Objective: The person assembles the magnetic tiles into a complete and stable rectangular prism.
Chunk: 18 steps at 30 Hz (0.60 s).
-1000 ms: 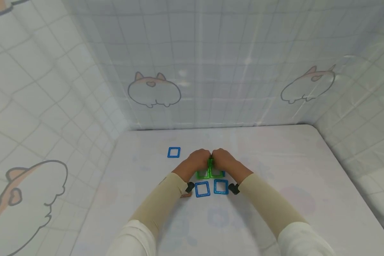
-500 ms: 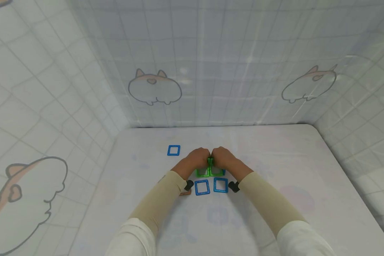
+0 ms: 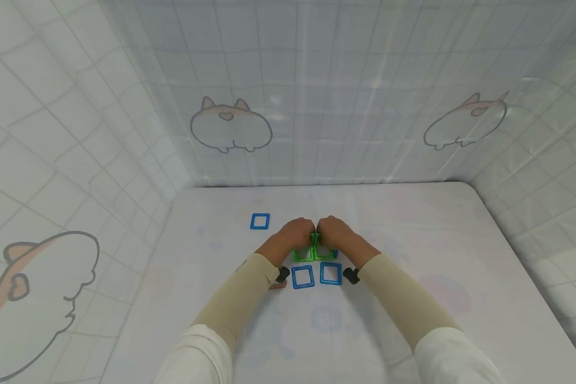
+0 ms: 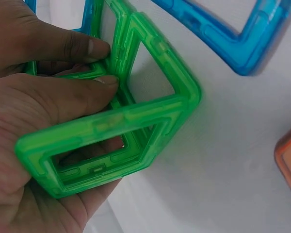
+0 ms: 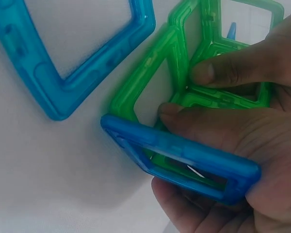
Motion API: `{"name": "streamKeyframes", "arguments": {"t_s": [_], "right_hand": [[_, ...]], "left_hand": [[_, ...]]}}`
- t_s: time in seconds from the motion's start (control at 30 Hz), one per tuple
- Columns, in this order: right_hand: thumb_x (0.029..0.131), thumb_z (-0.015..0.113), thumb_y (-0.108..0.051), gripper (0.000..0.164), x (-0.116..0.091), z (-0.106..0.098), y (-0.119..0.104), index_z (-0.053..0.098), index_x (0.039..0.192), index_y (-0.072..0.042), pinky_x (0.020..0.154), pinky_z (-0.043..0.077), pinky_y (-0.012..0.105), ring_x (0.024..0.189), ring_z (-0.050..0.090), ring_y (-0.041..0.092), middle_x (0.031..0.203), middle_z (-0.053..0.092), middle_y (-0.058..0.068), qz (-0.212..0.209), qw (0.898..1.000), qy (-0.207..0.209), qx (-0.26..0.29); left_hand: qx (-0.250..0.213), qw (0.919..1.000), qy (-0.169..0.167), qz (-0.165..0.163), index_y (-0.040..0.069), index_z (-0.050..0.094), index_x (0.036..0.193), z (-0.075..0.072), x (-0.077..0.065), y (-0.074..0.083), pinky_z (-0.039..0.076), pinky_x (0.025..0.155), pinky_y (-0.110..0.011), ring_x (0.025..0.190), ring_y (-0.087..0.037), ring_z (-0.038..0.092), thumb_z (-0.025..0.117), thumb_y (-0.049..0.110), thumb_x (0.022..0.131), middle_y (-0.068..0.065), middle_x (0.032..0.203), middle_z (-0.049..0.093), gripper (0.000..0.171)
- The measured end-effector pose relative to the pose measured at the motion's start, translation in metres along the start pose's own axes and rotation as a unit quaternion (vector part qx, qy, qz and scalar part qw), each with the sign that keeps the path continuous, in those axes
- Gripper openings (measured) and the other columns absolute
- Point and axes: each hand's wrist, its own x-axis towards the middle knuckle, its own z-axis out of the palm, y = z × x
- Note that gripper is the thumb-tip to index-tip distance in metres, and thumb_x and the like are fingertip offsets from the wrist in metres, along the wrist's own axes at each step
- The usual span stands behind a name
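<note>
My left hand [image 3: 296, 233] and right hand [image 3: 335, 233] meet over the table, knuckles almost touching. Between them stand see-through green square magnetic tiles [image 4: 106, 119], joined edge to edge into open box shapes. In the left wrist view, my left thumb [image 4: 82, 99] presses inside the left green box, with fingers curled behind it. My right thumb [image 5: 203, 124] presses inside the other green tiles, its fingers behind too. A blue square tile [image 5: 184, 146] stands upright on the right side, joined to the green ones. Both hands hide the far side of the build.
Two blue square tiles [image 3: 293, 278] [image 3: 322, 273] lie flat just in front of the build. Another blue tile [image 3: 259, 228] lies at the back left. An orange tile [image 3: 277, 286] is partly hidden under my left wrist. Patterned sheeting [image 3: 317, 80] walls in the white table [image 3: 403, 224].
The whole scene has shifted slightly upward in the head view. Both hands stay on the green tiles, with no clear movement relative to the table.
</note>
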Motion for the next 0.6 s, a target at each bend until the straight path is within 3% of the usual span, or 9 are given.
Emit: {"name": "streamKeyframes", "arguments": {"t_s": [0.23,0.4,0.5,0.6], "right_hand": [[0.091,0.067,-0.009,0.006,-0.002,-0.002,-0.002,0.073,0.090,-0.007,0.059,0.050,0.024,0.066,0.060,0.018,0.074,0.064,0.002,0.003,1.000,-0.008,0.001],[0.090,0.070,-0.012,0.006,-0.006,-0.005,0.001,0.075,0.090,-0.008,0.064,0.053,0.028,0.068,0.061,0.019,0.076,0.067,0.002,-0.023,0.999,-0.015,0.029],[0.088,0.072,-0.014,0.022,-0.013,-0.010,0.006,0.074,0.108,-0.006,0.081,0.058,0.035,0.089,0.067,0.022,0.098,0.073,0.005,-0.043,0.998,-0.012,0.050],[0.091,0.072,-0.018,0.041,-0.023,-0.019,0.011,0.065,0.128,-0.003,0.098,0.055,0.043,0.112,0.064,0.028,0.122,0.068,0.011,-0.062,0.995,0.004,0.072]], "left_hand": [[-0.005,0.9999,-0.011,0.000,0.012,0.068,0.084,-0.003,-0.003,0.002,0.047,0.063,-0.027,0.071,-0.016,0.055,0.067,0.011,0.092,0.000,0.076,0.062,0.007],[-0.018,0.9994,-0.028,0.009,0.011,0.070,0.094,-0.007,-0.008,0.000,0.052,0.068,-0.029,0.075,-0.018,0.058,0.070,0.012,0.089,-0.001,0.082,0.065,0.005],[-0.020,0.9996,-0.016,0.014,0.009,0.070,0.115,-0.010,-0.015,-0.002,0.056,0.086,-0.033,0.095,-0.019,0.063,0.068,0.019,0.091,-0.002,0.105,0.070,0.025],[-0.020,0.9997,0.012,0.010,0.012,0.059,0.137,-0.013,-0.026,-0.003,0.049,0.106,-0.039,0.123,-0.021,0.058,0.065,0.025,0.096,-0.003,0.132,0.063,0.043]]}}
